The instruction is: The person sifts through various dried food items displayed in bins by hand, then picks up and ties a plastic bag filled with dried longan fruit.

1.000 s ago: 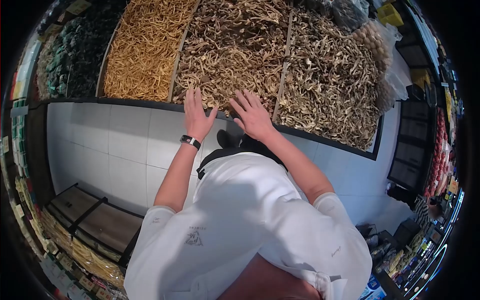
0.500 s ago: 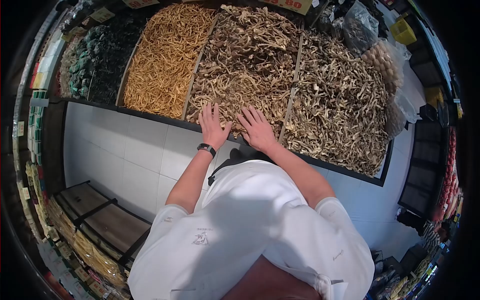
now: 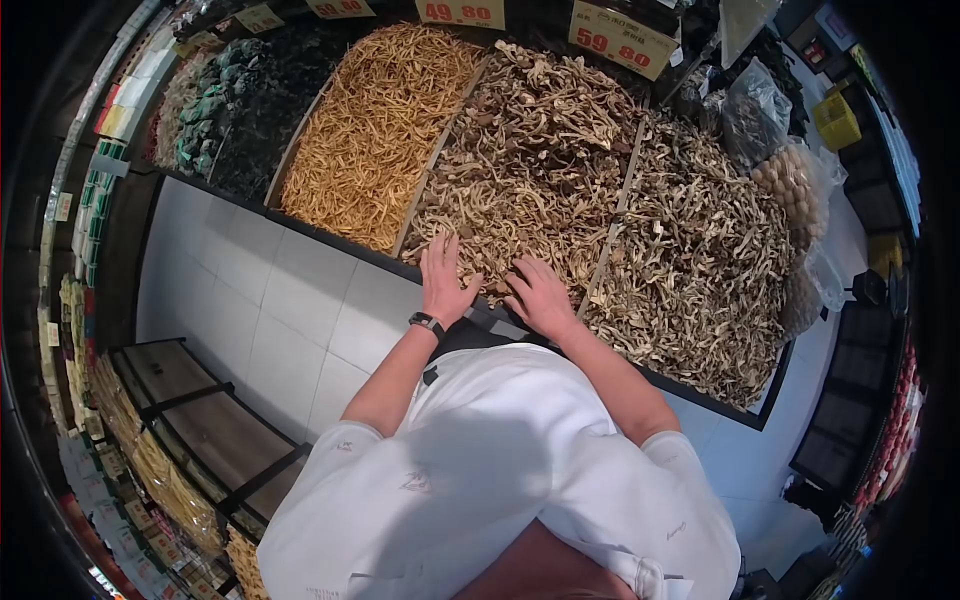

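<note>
My left hand, with a dark watch on its wrist, lies at the near edge of the middle compartment of dried mushrooms. Its fingers are stretched out over the brown, stringy pieces. Beside it, on the same heap, my right hand rests palm down with its fingers apart. Neither hand holds anything that I can see; what lies under the palms is hidden. A thin divider stands just right of my right hand, and another divider borders the heap on the left.
Golden dried strips fill the compartment to the left, and more dried mushrooms the one to the right. Price signs stand along the back. Bagged round goods sit at the right end. A low shelf is behind on the left.
The view has tilted up, so the bins sit lower and further right and more of the price signs shows. Both hands stay on the heap's near edge with fingers spread.
</note>
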Demonstrator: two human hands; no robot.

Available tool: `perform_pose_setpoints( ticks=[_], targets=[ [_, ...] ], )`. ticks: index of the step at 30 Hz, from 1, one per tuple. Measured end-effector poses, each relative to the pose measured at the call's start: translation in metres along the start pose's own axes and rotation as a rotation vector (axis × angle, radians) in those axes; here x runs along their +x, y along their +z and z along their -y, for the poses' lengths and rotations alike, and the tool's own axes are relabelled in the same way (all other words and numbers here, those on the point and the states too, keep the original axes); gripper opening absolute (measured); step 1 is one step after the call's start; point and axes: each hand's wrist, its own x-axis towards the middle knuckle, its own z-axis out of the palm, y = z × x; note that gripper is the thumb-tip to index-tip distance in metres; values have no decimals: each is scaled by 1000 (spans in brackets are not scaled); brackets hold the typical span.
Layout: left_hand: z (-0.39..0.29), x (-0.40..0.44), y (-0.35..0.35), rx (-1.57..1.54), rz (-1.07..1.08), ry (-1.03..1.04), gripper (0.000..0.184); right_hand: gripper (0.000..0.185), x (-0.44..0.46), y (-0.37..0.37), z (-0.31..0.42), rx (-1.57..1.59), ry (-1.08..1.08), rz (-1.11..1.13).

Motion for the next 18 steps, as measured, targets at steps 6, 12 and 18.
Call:
perform_pose_setpoints(
  ticks=[6,12,18],
  targets=[
    [22,22,-23,-219,53,57,82,48,14,-18,25,31,75,-10],
    [111,66,-75,-307,29,83,75,46,36,-7,60,-83,351,-200],
    [248,123,-109,-13,-65,-114,81,40,103,32,105,17,458,-256]
  ],
)
